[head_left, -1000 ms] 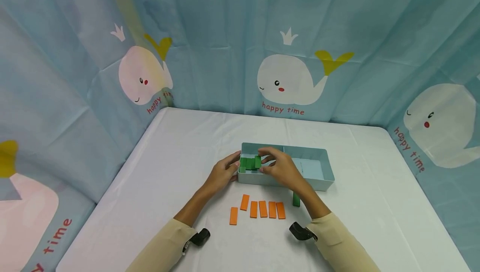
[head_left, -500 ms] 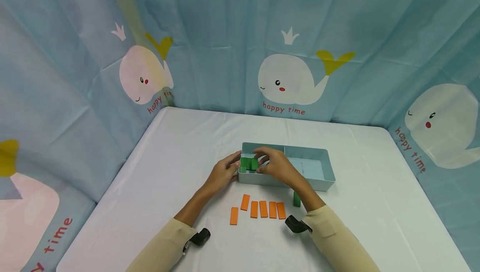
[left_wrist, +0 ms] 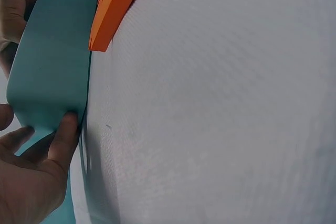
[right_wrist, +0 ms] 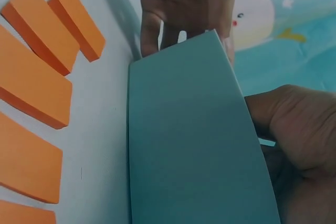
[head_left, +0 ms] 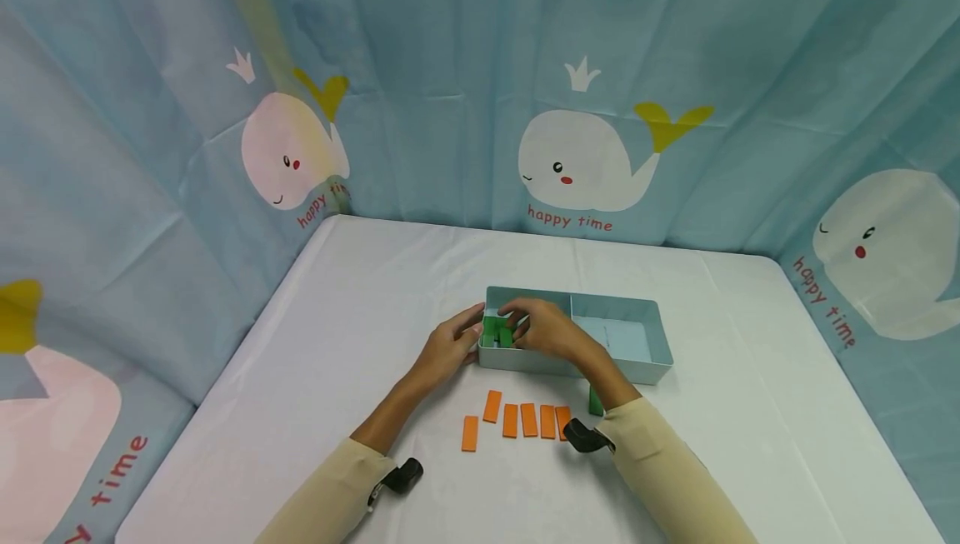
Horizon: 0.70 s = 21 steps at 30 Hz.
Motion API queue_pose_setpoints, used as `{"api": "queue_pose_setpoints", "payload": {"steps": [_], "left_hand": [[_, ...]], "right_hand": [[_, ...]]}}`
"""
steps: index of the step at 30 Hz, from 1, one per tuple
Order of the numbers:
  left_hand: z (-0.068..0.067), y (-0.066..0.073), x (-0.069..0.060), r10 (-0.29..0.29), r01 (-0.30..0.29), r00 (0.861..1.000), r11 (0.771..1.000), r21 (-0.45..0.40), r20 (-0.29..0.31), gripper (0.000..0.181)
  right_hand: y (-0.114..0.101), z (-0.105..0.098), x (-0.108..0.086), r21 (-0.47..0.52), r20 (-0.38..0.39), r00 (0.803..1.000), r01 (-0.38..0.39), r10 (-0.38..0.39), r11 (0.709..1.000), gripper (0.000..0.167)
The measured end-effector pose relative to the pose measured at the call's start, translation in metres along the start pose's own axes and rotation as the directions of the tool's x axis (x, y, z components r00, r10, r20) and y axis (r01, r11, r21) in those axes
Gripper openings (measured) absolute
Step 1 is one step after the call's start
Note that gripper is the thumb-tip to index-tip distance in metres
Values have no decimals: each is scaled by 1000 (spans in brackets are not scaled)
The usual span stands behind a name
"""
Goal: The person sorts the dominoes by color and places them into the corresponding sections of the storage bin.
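Note:
A light blue-green box (head_left: 528,360) with two compartments lies across the table. My left hand (head_left: 441,352) is at its left end, and in the left wrist view its fingertips touch the end wall (left_wrist: 50,72). My right hand (head_left: 547,329) reaches over the front wall into the left compartment, where it pinches a green block (head_left: 506,339) between thumb and fingers. Other green blocks (head_left: 490,328) lie against that compartment's left side. In the right wrist view the box wall hides the right fingertips and the blocks.
Several orange blocks (head_left: 510,421) lie on the white table in front of the box. One green block (head_left: 596,401) stands near the right forearm, partly covered by it. A divider splits the box; behind the table hangs a blue whale-print curtain (head_left: 450,152).
The right hand has moved left inside the box with the green block, toward the other green blocks. The right sleeve shifted left over the last orange block. The left hand has stayed put.

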<state>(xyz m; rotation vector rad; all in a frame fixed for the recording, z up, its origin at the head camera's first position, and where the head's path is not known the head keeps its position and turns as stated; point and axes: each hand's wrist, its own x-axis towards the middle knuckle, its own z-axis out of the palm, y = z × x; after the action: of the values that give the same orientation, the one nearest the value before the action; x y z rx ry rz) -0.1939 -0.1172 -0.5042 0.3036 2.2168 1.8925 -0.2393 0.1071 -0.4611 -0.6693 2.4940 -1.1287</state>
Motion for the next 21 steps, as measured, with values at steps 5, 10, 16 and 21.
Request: {"api": "queue_pose_setpoints", "payload": {"steps": [5,10,16,21], "left_hand": [[0,-1,1,5,-5,1000,1000,3,7,52],[0,-1,0,6,-6,1000,1000,9,4,52],[1,-1,0,2,-2,1000,1000,4,-1,52],[1,1,-1,-5,5,1000,1000,3,-12,52]], "right_hand": [[2,1,4,2,46,999,-6,6,1000,51],[2,0,5,34,73,997,-4,2,999,49],[3,-1,2,42,55,998,18,-20,999,50],[1,-2,-3,63,12,1000,15,-16,998,54]]}}
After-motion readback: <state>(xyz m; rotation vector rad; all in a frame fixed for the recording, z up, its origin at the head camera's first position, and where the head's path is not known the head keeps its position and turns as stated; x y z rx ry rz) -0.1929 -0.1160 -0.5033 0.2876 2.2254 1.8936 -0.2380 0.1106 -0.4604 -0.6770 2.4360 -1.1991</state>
